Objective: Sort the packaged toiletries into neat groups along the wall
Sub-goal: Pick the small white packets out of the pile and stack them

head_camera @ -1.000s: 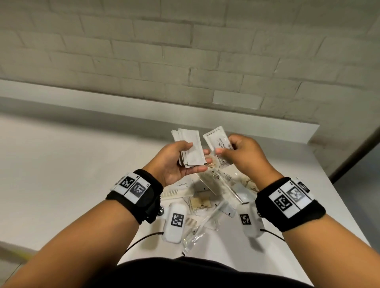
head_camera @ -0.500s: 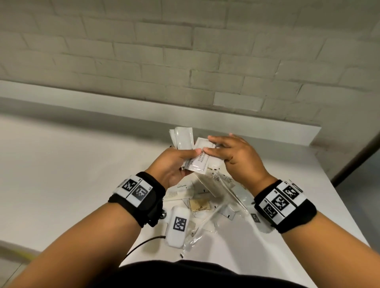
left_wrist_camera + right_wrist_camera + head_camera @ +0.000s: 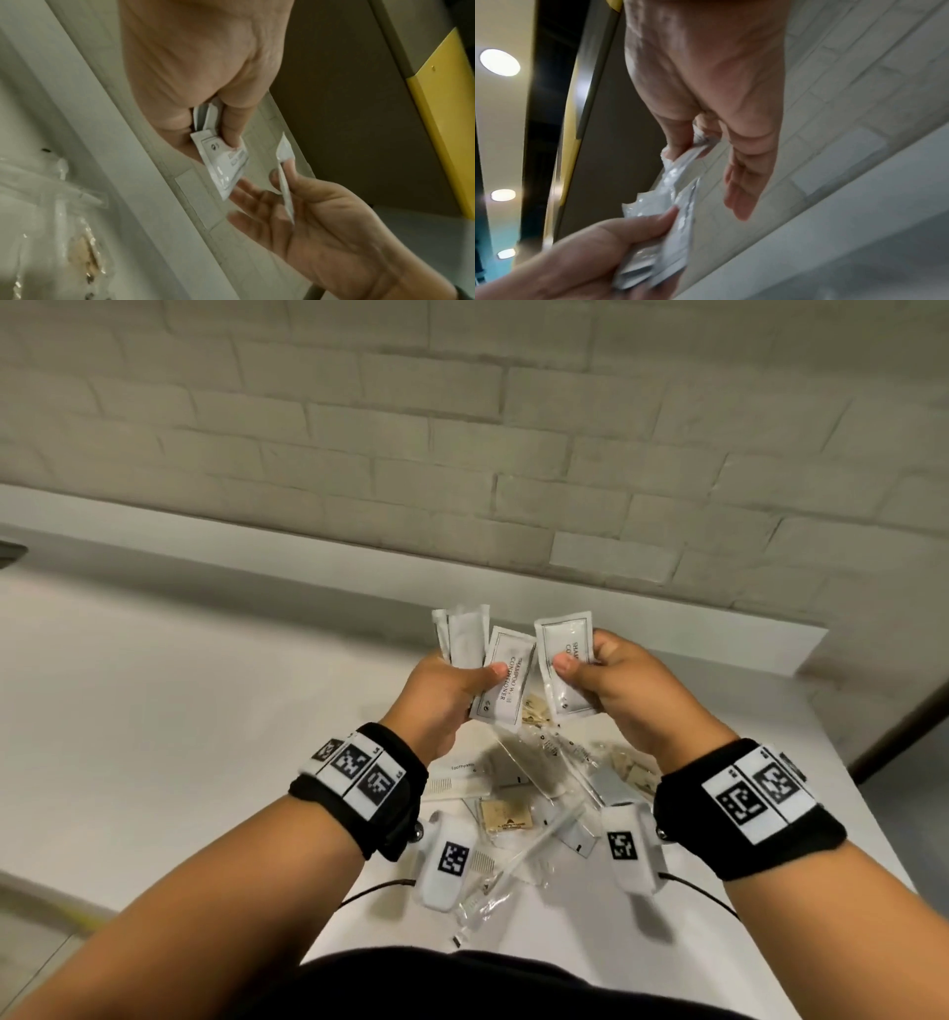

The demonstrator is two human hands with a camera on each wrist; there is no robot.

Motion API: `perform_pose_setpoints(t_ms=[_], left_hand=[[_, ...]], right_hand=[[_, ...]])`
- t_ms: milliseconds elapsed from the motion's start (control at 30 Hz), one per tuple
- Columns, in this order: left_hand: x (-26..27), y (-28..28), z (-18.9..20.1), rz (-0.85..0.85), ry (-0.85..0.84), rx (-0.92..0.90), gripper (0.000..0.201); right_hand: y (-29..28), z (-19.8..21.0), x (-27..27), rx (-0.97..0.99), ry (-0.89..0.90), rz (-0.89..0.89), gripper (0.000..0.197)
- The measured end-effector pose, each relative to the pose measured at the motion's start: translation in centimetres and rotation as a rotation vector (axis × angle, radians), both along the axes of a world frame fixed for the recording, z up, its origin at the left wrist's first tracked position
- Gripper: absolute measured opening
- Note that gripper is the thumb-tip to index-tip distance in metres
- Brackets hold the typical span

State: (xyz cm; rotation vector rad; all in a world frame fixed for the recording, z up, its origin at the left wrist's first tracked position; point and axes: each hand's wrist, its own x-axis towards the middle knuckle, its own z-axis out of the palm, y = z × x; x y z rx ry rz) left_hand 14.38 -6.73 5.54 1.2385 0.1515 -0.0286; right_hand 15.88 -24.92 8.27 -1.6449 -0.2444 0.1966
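Both hands (image 3: 441, 695) (image 3: 621, 695) pinch sachets (image 3: 506, 677) upright (long axes vertical).

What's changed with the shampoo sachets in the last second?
The sachet the right hand held went onto the left hand's stack, its thumb now pinning it. The right hand now pinches another sachet, apart from the stack. The loose pile on the table is unchanged.
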Motion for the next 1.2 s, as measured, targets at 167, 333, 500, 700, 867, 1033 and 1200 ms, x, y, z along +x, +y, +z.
perform_pose_setpoints(t_ms=[167,333,500,700,867,1033,1200], left_hand=[[-0.2,-1.4,0.6,-0.068,0.008,-0.147,0.019],[-0.4,0.0,0.6,-0.082,0.088,-0.187,0.026],[-0.6,0.0,0.0,-0.054,0.010,-0.076,0.021],[0.1,0.0,-0.1,-0.099,0.113,-0.068,0.046],[0.6,0.8,-0.4,-0.027,0.089,-0.196,0.036],[0.7,0.6,-0.3,0.011,0.097,-0.281,0.032],[0.3,0.4,-0.7,-0.115,0.187,-0.237,0.012]], right_hand=[[3.5,-1.1,-0.2,0.124,0.081,-0.138,0.043],[2.3,-1.4,0.6,0.235,0.135,-0.227,0.039],[1.7,-0.5,0.2,0.311,0.219,-0.029,0.035],[1.8,-2.1,0.7,-0.070,-0.403,-0.236,0.027],[0.3,-4.3,1.3,-0.382,-0.836,-0.194,0.038],[0.3,-5.7,1.3,-0.368,-0.833,-0.211,0.031],[-0.1,-5.1,1.3,-0.661,-1.142,-0.344,0.024]])
